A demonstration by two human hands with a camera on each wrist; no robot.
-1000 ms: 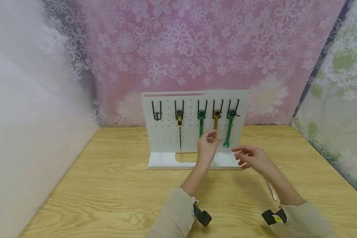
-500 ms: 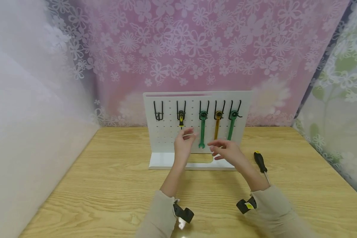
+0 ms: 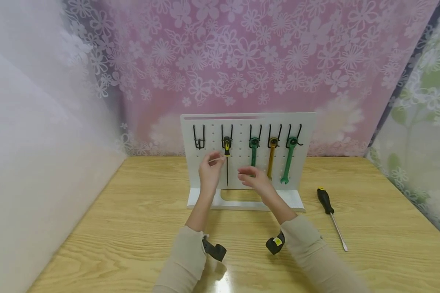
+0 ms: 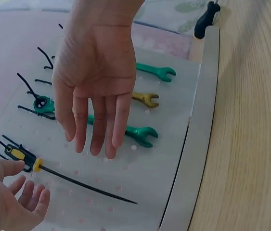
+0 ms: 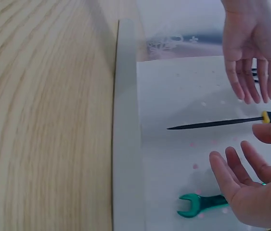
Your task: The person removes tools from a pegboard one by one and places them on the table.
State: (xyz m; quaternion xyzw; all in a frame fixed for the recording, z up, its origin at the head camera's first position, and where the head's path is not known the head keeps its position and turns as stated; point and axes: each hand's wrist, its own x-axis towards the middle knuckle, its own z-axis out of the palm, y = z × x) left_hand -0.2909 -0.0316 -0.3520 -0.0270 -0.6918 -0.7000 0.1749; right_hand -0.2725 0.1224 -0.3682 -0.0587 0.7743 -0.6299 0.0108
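My left hand (image 3: 210,173) is raised before the white pegboard (image 3: 236,173), just left of a hanging tool (image 3: 227,146) with a black-and-yellow handle and a slim, dark, pointed shaft. Its fingers are loosely bent around nothing; I cannot tell whether they touch that handle. Farther right, my right hand (image 3: 258,181) hovers with relaxed fingers, holding nothing, and partly covers the left green wrench (image 3: 254,154). A yellow wrench (image 3: 272,158) and another green wrench (image 3: 289,160) hang beside it. In the right wrist view, the pointed shaft (image 5: 212,124) runs between both hands.
On the wooden table (image 3: 132,244), right of the board, lies a screwdriver (image 3: 325,201) with a black handle and flat tip. A black hook (image 3: 199,138) at the board's far left carries no tool. A flowered pink curtain (image 3: 220,61) hangs behind.
Both hands have moved left along the board, from the wrenches toward the black-and-yellow-handled tool. The screwdriver on the table has come out from behind my right arm. The hung tools keep their places.
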